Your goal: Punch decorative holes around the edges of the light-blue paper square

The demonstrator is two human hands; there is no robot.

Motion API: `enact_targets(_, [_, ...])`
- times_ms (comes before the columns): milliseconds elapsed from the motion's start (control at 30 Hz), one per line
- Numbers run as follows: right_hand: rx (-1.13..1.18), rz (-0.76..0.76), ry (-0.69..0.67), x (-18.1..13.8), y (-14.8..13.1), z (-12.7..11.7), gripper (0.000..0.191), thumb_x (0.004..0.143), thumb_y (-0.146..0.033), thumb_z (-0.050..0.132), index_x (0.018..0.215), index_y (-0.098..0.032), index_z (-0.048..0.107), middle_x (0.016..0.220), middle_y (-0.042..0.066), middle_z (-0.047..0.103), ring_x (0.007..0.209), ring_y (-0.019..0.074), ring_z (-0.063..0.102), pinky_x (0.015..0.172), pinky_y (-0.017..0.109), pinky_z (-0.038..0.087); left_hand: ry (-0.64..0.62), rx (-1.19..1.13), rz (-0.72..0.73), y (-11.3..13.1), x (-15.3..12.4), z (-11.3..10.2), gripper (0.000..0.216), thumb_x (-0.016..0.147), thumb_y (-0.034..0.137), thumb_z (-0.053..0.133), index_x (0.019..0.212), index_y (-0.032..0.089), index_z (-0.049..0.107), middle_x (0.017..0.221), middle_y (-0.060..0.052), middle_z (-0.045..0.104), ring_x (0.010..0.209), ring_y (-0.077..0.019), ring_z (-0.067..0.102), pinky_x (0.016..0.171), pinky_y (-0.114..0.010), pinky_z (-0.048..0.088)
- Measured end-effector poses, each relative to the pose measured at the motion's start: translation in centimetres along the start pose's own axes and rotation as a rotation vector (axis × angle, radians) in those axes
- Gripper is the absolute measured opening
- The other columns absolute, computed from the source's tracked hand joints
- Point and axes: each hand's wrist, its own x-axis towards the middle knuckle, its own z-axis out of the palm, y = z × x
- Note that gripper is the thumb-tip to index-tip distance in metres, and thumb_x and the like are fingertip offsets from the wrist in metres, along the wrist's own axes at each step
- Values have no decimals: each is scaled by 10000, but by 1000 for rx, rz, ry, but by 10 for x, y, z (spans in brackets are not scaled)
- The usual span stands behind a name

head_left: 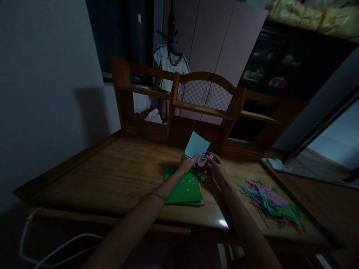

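My left hand (187,163) pinches a light blue sheet of paper (196,145) by its lower part. Small dark shapes run along the paper's lower and right edges, like punched holes. Closed around a small purple craft punch (209,155) at the sheet's right edge is my right hand (218,166). Below it are a red object (206,170) and a green object (202,178), possibly more punches, partly hidden. Green paper sheets (182,188) lie stacked under my left forearm, with several small pale paper bits on top and a pink edge showing beneath.
A pile of cut pink, blue and green paper strips (273,201) lies on the right of the wooden desk (117,175). A wooden shelf unit (202,108) rises along the back edge. White cables (56,246) hang at lower left. The room is dim.
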Motion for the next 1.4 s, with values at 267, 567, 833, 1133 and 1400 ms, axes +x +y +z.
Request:
enact_targets(267, [-34,6,1,2,3,-2,344,728,-454,578,982,-227,623,914,48,630,680,144,571,580,249,445,6,77,0,5,-1,-2,378,674,487,647,555,132,599,482,-36,559,445,-129,508,451,-226,371])
enact_targets(567, [-32,66,37,8,11,-7,384,674,-489,618,926,-200,634,747,10,615,602,117,551,539,223,422,-3,107,45,2,0,-1,361,696,486,627,608,136,626,501,-28,570,447,-126,514,441,-214,371])
enact_targets(833, [-26,90,3,0,2,-2,376,660,-493,654,892,-198,636,649,-11,606,514,112,521,478,225,382,-2,167,92,5,0,-1,295,692,431,657,702,137,670,622,-66,645,611,-184,609,552,-240,445])
enact_targets(1133, [-67,112,-45,-2,1,1,338,659,-518,650,727,-190,600,491,-30,539,397,108,467,379,229,294,-76,154,241,5,0,-1,256,727,326,636,923,166,679,944,-86,680,895,-226,620,846,-320,460])
enact_targets(1400, [-103,147,-74,-2,3,-2,377,651,-569,630,694,-199,569,431,-45,499,369,107,446,363,222,245,-126,76,226,6,3,-2,191,681,230,665,860,164,680,941,-74,682,920,-223,613,885,-341,458])
